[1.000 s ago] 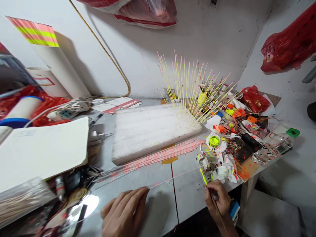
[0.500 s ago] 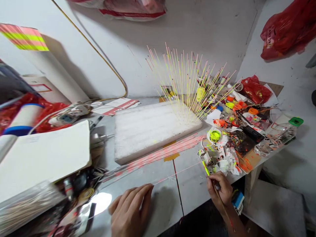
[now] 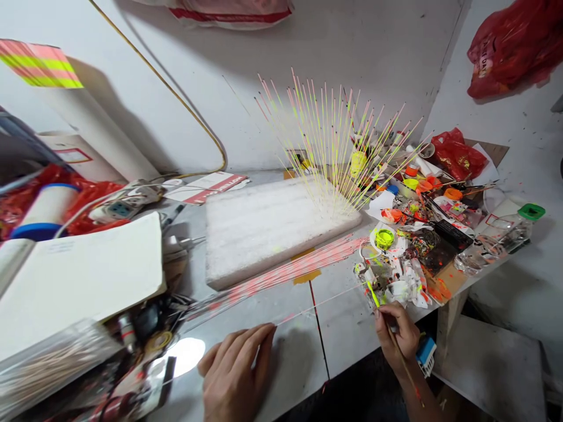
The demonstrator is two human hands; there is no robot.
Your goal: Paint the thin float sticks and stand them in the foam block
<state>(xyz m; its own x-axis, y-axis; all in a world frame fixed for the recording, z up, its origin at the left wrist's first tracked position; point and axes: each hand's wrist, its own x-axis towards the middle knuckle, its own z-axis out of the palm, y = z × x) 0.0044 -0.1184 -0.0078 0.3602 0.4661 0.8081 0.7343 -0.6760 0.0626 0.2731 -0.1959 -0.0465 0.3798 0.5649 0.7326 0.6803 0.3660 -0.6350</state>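
and barely a shift: the left hand still pinches the slender rod, the right hand still grips the yellow-tipped paintbrush, keeping work at the rod's far end.

Near the worktop's front edge, the left hand pinches 1 thin rod at its fingertips. Farther right along that edge, the right hand holds a paintbrush, its yellow end close to the rod's tip. Pink-banded rods lie along the white block's front edge; yellow-and-pink rods fan up from its back right corner.
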